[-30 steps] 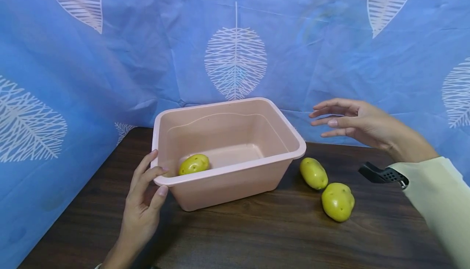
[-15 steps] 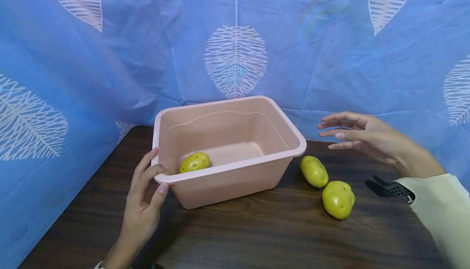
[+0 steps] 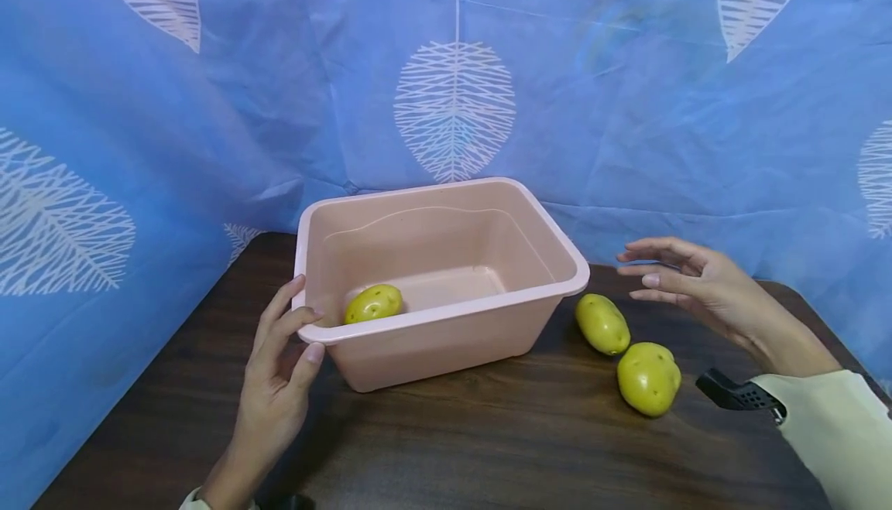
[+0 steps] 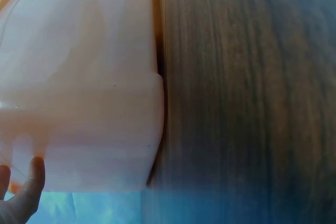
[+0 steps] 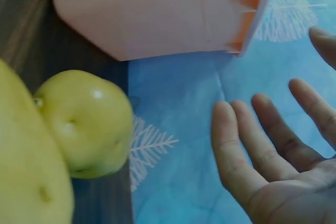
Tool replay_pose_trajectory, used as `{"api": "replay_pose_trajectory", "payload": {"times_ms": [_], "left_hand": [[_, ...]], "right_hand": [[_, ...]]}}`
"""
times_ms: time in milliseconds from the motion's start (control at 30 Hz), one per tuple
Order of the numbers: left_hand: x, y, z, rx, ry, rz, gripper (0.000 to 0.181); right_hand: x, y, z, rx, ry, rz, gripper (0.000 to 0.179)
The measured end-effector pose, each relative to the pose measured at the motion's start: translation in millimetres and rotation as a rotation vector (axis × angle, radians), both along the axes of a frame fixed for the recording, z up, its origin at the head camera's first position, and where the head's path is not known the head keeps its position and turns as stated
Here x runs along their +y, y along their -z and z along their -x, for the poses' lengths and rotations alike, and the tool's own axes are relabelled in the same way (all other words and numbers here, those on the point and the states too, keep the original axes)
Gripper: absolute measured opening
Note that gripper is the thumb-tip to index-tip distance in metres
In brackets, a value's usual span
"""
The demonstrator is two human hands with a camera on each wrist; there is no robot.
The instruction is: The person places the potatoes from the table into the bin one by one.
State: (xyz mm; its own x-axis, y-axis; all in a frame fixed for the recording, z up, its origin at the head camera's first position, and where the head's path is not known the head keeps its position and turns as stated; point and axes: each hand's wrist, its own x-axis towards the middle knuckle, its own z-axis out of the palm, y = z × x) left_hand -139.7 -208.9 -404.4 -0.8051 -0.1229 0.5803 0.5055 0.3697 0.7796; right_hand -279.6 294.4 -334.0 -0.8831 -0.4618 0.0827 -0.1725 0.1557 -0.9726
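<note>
A pink plastic tub (image 3: pixel 439 351) stands on the dark wooden table, with one yellow potato (image 3: pixel 374 303) lying inside at its left end. My left hand (image 3: pixel 273 386) holds the tub's near left corner, fingers over the rim and thumb against the outer front wall. To the right of the tub, a longish potato (image 3: pixel 602 324) lies almost against a rounder, lumpy potato (image 3: pixel 649 379). Above and behind these two, my right hand (image 3: pixel 704 289) hovers with spread, slightly bent fingers and nothing in them. The right wrist view has its palm (image 5: pixel 294 192) apart from both potatoes.
A blue cloth (image 3: pixel 627 107) printed with white leaves hangs behind and to the left of the table (image 3: pixel 446 448). The tub's back rim comes close to it. A black strap (image 3: pixel 739 394) sticks out from the right sleeve (image 3: pixel 829 425).
My right hand has come down and a little to the right, closer to the two potatoes outside the tub. The left hand keeps its hold on the corner; the head view shifts slightly.
</note>
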Motion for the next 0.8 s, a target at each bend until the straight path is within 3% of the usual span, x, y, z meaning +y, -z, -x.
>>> {"api": "replay_pose_trajectory", "payload": {"times_ms": [333, 567, 700, 800], "left_hand": [[2.9, -3.3, 3.0, 0.044, 0.020, -0.019, 0.035], [2.2, -0.6, 3.9, 0.052, 0.018, -0.027, 0.036], [1.9, 1.4, 3.7, 0.084, 0.031, -0.033, 0.038], [2.2, 1.1, 2.0, 0.050, 0.033, -0.040, 0.037]], "right_hand": [[-4.6, 15.1, -8.4, 0.103, 0.085, -0.032, 0.050], [-5.7, 29.2, -10.9, 0.128, 0.076, -0.032, 0.052], [-8.8, 39.9, -12.9, 0.185, 0.158, -0.198, 0.054], [-13.4, 44.0, -15.5, 0.196, 0.230, -0.375, 0.063]]}}
